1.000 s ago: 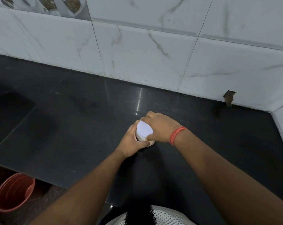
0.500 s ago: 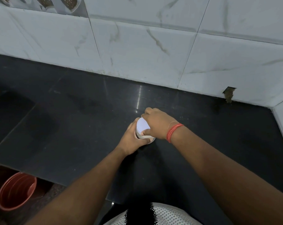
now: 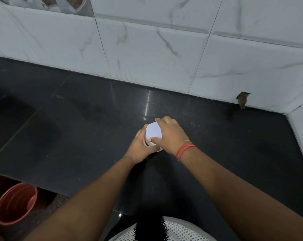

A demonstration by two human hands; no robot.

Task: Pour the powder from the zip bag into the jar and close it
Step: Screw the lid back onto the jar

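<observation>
Both hands are on the jar (image 3: 151, 145) at the centre of the black counter (image 3: 77, 136), and most of its body is hidden: the left hand (image 3: 140, 146) wraps round its side from 8 o'clock, fingers curled about the wall, while the right hand (image 3: 171, 134) comes over from 3 o'clock and grips the rim of the white lid (image 3: 153, 130) between thumb and fingertips. The lid's flat top shows plainly; what lies in the jar cannot be seen (nor can its base, bar a pale sliver by the right thumb). A red thread band (image 3: 183, 151) circles the right wrist. The zip bag is nowhere in view. Open counter runs wide toward 9 and 10 o'clock and out to 3 o'clock, where a side wall closes it off. The tiled wall (image 3: 164, 58) bounds 12 o'clock, with a chipped gap (image 3: 242, 100) at its foot near 2 o'clock. The counter's near edge drops away at 7 o'clock, above an orange bucket (image 3: 15, 204) cut off by the frame.
</observation>
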